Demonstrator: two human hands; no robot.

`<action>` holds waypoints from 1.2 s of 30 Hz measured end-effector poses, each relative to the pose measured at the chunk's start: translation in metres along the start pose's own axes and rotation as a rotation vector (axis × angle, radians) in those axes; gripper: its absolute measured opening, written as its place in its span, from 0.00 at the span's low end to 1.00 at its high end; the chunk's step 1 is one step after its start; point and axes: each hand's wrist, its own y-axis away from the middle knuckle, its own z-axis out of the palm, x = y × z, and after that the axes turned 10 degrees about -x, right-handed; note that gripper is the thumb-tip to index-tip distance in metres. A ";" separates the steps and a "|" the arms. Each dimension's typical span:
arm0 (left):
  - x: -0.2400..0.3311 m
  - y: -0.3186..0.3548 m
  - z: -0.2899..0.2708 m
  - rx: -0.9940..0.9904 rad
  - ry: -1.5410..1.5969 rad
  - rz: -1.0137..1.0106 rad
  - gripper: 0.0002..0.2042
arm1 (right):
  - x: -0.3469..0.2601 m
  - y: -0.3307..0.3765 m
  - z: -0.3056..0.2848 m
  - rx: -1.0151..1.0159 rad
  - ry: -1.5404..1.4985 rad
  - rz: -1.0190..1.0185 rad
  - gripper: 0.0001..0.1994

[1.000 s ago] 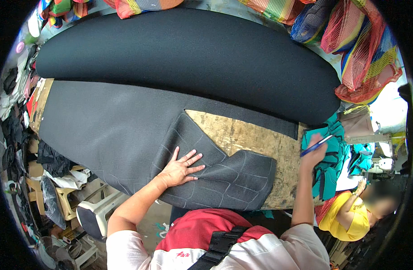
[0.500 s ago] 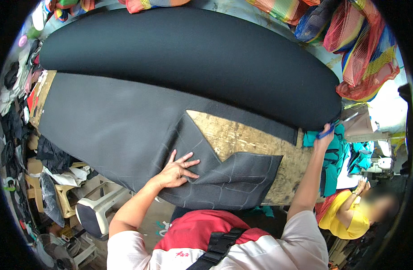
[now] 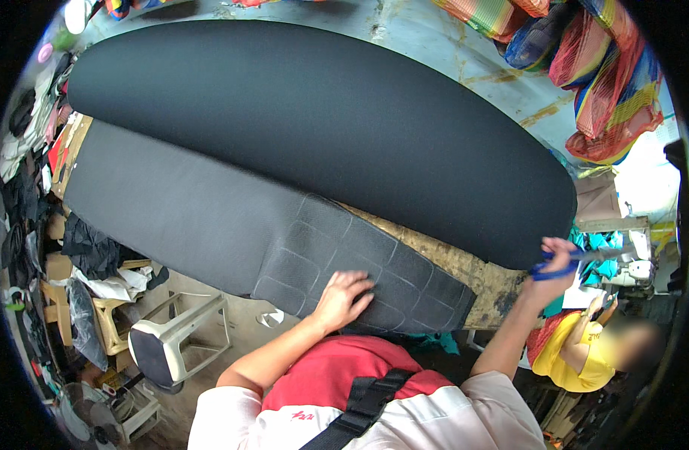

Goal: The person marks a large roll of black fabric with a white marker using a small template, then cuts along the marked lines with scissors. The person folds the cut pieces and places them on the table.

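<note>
A dark grey-black fabric sheet lies over the worn wooden table, its right part marked with pale chalk outlines. Behind it stretches a big black fabric roll. My left hand rests on the chalk-marked part near the table's front edge, fingers reaching out and slightly blurred, holding nothing. Over the table's right end, my right hand grips scissors by their blue handles. Their blurred blades point right, away from the sheet.
A cream stool with a dark seat stands front left, beside cloth scraps. On the right are teal cloth pieces and a seated person in yellow. Colourful mesh bags hang at the upper right.
The folded-back sheet now lies flatter, covering most of the bare wood that showed. My left hand has moved right. My right hand has come down and nearer with the scissors.
</note>
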 end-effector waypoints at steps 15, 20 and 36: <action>-0.022 -0.081 -0.013 0.049 -0.523 -0.183 0.41 | -0.037 -0.020 0.163 -0.401 0.561 -0.690 0.28; -0.028 -0.096 -0.029 0.062 -0.600 -0.073 0.32 | -0.025 -0.034 0.218 -0.569 0.637 -0.888 0.32; -0.031 -0.082 -0.014 0.193 -0.395 -0.074 0.22 | -0.035 -0.104 0.248 -0.672 0.593 -0.835 0.30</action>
